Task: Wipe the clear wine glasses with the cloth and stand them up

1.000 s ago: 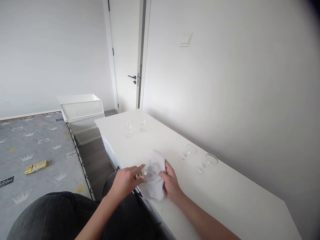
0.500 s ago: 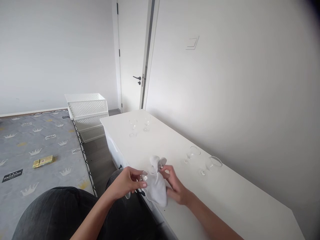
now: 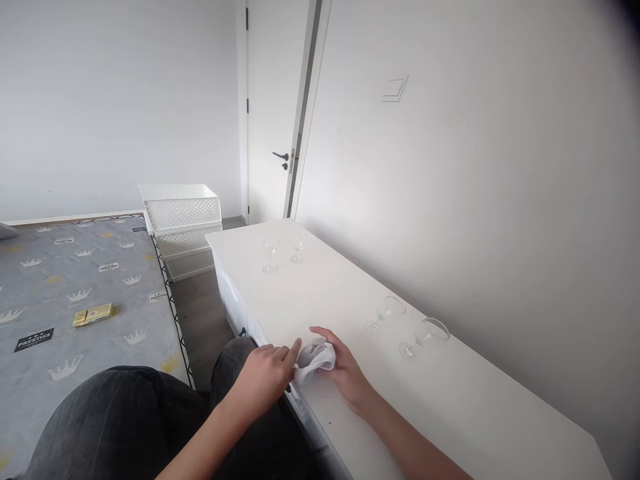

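- A person seated at a long white tabletop (image 3: 450, 413) works a small white cloth (image 3: 316, 359) with both bare hands, low and centre in the frame
- The cloth lies bunched into a soft wad on the near edge of the tabletop, between the two hands; whether anything is wrapped inside it cannot be told
- The step in hand looks like gathering or squeezing the cloth into a tighter bundle
- Right hand (image 3: 345, 370): forearm comes in from the lower right and rests along the tabletop, palm down, fingers curled shut over the right side of the cloth
- Left hand (image 3: 267, 373): reaches in from the lower left above a dark trouser knee (image 3: 125, 420), knuckles up, fingertips pinched together on the cloth's left edge
- Two stemmed glasses (image 3: 384, 313) stand to the right of the hands, near the wall, well apart from the cloth
- Two more small glasses (image 3: 271, 253) stand at the far end, mid-frame
- White baskets (image 3: 183, 217) are stacked beyond that end
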Tool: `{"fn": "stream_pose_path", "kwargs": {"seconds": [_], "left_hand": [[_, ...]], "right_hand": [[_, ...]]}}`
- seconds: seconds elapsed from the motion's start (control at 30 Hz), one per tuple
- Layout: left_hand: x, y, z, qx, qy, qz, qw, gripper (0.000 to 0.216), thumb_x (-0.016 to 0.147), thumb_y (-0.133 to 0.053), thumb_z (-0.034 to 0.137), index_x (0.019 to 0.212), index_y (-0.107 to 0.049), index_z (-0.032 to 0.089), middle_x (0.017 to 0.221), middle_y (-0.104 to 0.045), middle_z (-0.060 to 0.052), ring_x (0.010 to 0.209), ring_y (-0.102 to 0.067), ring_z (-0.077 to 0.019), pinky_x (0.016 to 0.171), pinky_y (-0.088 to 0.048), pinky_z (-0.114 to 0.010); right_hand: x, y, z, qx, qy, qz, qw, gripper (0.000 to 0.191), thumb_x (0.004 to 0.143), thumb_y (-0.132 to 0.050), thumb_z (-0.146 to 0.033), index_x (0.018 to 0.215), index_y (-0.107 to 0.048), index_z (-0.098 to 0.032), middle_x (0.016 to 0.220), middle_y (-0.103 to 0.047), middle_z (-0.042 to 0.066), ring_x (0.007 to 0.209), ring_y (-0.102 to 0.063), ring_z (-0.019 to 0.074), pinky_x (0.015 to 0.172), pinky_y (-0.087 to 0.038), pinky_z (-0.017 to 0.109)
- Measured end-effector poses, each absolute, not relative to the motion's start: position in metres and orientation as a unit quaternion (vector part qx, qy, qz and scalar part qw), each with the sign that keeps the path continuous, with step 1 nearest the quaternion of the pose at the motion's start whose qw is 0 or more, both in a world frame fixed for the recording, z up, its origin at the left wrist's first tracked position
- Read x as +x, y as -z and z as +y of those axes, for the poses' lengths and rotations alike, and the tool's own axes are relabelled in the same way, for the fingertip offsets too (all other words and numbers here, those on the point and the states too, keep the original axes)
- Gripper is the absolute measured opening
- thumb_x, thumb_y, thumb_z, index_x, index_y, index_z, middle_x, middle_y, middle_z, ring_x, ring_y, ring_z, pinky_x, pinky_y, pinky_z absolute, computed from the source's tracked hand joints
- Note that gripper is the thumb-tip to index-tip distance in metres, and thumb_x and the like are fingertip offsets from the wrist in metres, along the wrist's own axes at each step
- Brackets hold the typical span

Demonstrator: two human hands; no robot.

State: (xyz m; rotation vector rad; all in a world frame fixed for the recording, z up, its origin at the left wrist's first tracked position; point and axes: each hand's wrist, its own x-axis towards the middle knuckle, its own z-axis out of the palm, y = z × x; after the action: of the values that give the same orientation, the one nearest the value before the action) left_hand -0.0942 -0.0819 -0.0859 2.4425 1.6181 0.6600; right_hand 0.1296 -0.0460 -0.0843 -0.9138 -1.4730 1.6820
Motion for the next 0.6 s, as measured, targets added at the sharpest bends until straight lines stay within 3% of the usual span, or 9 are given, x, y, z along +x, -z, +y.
{"fn": "stream_pose_path", "kwargs": {"seconds": [0.07, 0.17, 0.23, 0.3, 0.4, 0.5, 0.6], "left_hand": [[-0.092, 0.084, -0.083, 0.789, -0.241, 0.554, 0.111, 0.049, 0.085, -0.061, 0.009, 0.132, -0.072, 0.017, 0.081, -0.076, -0.008, 0.068, -0.066, -0.0209, 0.067, -0.051, -0.031], [-0.097, 0.073, -0.082, 0.705, -0.275, 0.533, 0.379, 0.032, 0.087, -0.072, 0.03, 0.115, -0.08, 0.016, 0.068, -0.068, -0.002, 0.055, -0.053, -0.0136, 0.055, -0.041, -0.026], [-0.101, 0.066, -0.079, 0.628, -0.275, 0.469, 0.557, 0.041, 0.083, -0.077, 0.049, 0.102, -0.082, 0.013, 0.064, -0.062, -0.001, 0.05, -0.043, -0.0095, 0.049, -0.034, -0.024], [-0.101, 0.064, -0.078, 0.59, -0.275, 0.431, 0.625, 0.049, 0.08, -0.078, 0.059, 0.09, -0.081, 0.011, 0.06, -0.058, 0.0, 0.048, -0.038, -0.0079, 0.047, -0.031, -0.024], [-0.09, 0.074, -0.079, 0.631, -0.295, 0.486, 0.527, 0.045, 0.081, -0.078, 0.057, 0.094, -0.082, 0.014, 0.06, -0.059, 0.001, 0.05, -0.044, -0.0096, 0.05, -0.036, -0.024], [-0.077, 0.092, -0.082, 0.719, -0.333, 0.545, 0.274, 0.043, 0.087, -0.077, 0.047, 0.12, -0.079, 0.019, 0.071, -0.07, -0.003, 0.06, -0.058, -0.0149, 0.061, -0.046, -0.026], [-0.076, 0.105, -0.082, 0.777, -0.348, 0.519, 0.077, 0.046, 0.095, -0.071, 0.041, 0.135, -0.072, 0.019, 0.076, -0.076, -0.005, 0.063, -0.065, -0.0173, 0.064, -0.05, -0.028]], "right_hand": [[0.131, 0.086, -0.047, -0.339, -0.606, -0.612, 0.378, 0.059, 0.087, -0.076, -0.029, 0.144, -0.06, -0.029, 0.111, -0.07, 0.006, 0.099, -0.063, 0.024, 0.092, -0.048, 0.038], [0.136, 0.09, -0.049, -0.282, -0.511, -0.723, 0.371, 0.051, 0.09, -0.072, -0.03, 0.14, -0.063, -0.028, 0.113, -0.07, 0.009, 0.091, -0.061, 0.0244, 0.085, -0.047, 0.038], [0.14, 0.093, -0.05, -0.256, -0.479, -0.757, 0.364, 0.049, 0.087, -0.075, -0.029, 0.135, -0.065, -0.027, 0.104, -0.072, 0.008, 0.081, -0.058, 0.0227, 0.08, -0.045, 0.037], [0.14, 0.094, -0.051, -0.255, -0.469, -0.762, 0.367, 0.044, 0.085, -0.077, -0.03, 0.128, -0.068, -0.027, 0.1, -0.072, 0.007, 0.077, -0.056, 0.0225, 0.079, -0.044, 0.037], [0.135, 0.094, -0.05, -0.303, -0.496, -0.691, 0.431, 0.031, 0.09, -0.073, -0.042, 0.116, -0.072, -0.025, 0.094, -0.069, 0.007, 0.075, -0.055, 0.0214, 0.074, -0.043, 0.035], [0.128, 0.091, -0.045, -0.365, -0.549, -0.544, 0.518, 0.028, 0.095, -0.068, -0.05, 0.105, -0.071, -0.024, 0.092, -0.066, 0.005, 0.08, -0.055, 0.0204, 0.075, -0.045, 0.033], [0.127, 0.088, -0.038, -0.375, -0.61, -0.439, 0.543, 0.03, 0.092, -0.072, -0.052, 0.108, -0.071, -0.026, 0.105, -0.068, 0.005, 0.099, -0.06, 0.0224, 0.09, -0.048, 0.035]]}}
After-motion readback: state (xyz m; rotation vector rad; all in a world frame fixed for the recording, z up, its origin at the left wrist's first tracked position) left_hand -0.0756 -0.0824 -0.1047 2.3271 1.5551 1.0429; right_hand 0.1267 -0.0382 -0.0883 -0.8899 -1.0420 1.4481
